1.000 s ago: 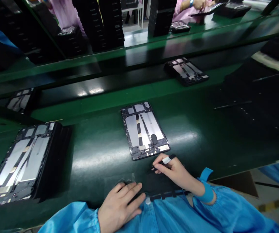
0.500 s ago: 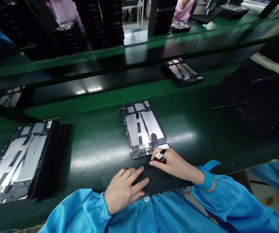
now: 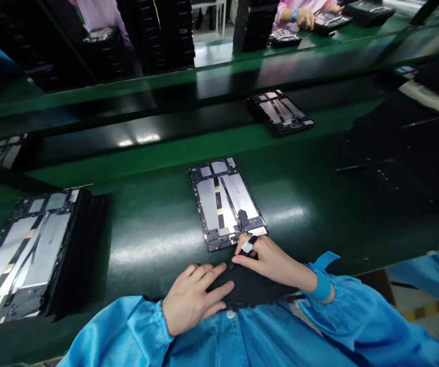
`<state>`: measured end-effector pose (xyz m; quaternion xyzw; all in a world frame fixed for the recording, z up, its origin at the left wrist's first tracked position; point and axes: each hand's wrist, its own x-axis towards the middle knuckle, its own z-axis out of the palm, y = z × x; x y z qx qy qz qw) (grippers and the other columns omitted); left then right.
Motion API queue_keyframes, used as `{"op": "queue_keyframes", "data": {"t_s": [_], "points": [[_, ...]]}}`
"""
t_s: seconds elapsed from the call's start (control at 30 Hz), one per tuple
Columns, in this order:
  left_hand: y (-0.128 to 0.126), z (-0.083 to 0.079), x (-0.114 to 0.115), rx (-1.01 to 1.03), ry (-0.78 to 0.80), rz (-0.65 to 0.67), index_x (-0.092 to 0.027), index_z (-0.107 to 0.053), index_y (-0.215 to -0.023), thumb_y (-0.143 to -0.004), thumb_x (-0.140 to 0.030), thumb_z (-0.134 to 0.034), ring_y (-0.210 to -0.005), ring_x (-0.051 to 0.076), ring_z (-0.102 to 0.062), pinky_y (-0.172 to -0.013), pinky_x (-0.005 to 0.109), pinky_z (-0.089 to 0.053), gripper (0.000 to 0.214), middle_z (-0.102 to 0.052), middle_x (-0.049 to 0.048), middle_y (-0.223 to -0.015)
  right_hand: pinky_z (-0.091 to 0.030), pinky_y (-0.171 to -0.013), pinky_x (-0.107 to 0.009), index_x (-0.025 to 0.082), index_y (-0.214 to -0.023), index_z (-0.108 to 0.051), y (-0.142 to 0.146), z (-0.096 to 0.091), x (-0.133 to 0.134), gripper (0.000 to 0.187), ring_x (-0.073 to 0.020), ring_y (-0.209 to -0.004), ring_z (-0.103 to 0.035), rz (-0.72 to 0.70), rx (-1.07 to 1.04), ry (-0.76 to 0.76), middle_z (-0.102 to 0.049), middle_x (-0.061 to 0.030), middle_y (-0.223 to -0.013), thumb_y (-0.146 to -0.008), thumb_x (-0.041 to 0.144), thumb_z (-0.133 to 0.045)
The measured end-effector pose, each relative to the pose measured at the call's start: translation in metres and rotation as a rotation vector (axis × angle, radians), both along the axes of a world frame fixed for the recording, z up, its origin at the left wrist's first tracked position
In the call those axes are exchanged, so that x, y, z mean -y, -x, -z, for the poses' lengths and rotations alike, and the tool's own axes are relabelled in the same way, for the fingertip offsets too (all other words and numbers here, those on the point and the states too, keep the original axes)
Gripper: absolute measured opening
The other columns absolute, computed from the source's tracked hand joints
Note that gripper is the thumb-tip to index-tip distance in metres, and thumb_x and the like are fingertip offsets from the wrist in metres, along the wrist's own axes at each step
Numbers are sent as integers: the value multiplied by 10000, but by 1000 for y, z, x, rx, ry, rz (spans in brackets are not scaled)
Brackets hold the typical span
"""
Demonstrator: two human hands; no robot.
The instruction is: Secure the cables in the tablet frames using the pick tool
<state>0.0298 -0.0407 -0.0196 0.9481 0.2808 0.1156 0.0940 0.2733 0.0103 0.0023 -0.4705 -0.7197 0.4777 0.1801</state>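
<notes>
My left hand (image 3: 195, 296) lies flat on a black sheet (image 3: 255, 285) at the table's front edge, fingers spread and holding nothing. Thumb and forefinger of my right hand (image 3: 259, 255) pinch together just above that sheet. A small dark piece (image 3: 232, 265) shows at their tips, too small to name. One right finger wears a black band and white tape. Beyond the hands lies an opened tablet (image 3: 227, 204), its silver inner plate, ribbon cable and black frame facing up; my right knuckles are at its near edge. Whether they touch it I cannot tell.
At left stands a stack of opened tablets (image 3: 28, 255). More lie on the black conveyor belt (image 3: 100, 140), such as another opened tablet (image 3: 280, 112). Black cloth (image 3: 406, 153) covers the right side. Across the line, a co-worker's hand (image 3: 304, 19) is near a tablet.
My right hand has shifted slightly left, and the small dark piece at its fingertips shows more clearly. The belt's far tablet moved a little left. A co-worker's hands have come into view at the back.
</notes>
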Motion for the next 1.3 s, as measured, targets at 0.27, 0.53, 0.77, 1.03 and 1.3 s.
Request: {"op": "queue_keyframes", "data": {"t_s": [0.27,0.53,0.77,1.03,1.3], "points": [[-1,-1,2,3,4,-15,-282,-603,-1251,-959,-406,-535,-1055,239,-524,-816,350,-426,324,-538,78,-1355,-505,-676,-299,198,-788,-627,-6,7,7,193,-177,-717,-639,91,-188,17,-658,-26,-764,-916,340,-596],[4,-11,-21,195,-69,-130,-209,-642,-1145,-972,-234,-517,-942,181,-593,-769,305,-473,215,-648,76,-1139,-555,-499,-225,188,-780,-544,7,-18,-41,285,-163,-618,-700,175,-359,272,-643,4,-649,-825,432,-684],[10,1,-39,234,-167,-213,-192,-626,-1126,-965,-182,-533,-918,176,-599,-789,310,-484,186,-680,58,-1074,-527,-405,-198,189,-761,-529,26,-9,-66,311,-161,-507,-691,113,-279,391,-665,9,-540,-799,433,-718],[9,3,-37,231,-155,-225,-195,-638,-1129,-971,-186,-517,-916,165,-609,-800,303,-496,200,-685,64,-1064,-550,-415,-216,186,-770,-561,25,-7,-67,297,-176,-524,-699,87,-256,376,-673,1,-555,-794,434,-723],[9,2,-38,237,-155,-217,-184,-626,-1134,-972,-173,-515,-928,168,-607,-800,302,-500,197,-688,68,-1061,-560,-428,-211,189,-780,-554,25,-4,-66,268,-183,-567,-716,73,-270,361,-664,6,-566,-815,405,-708]]}}
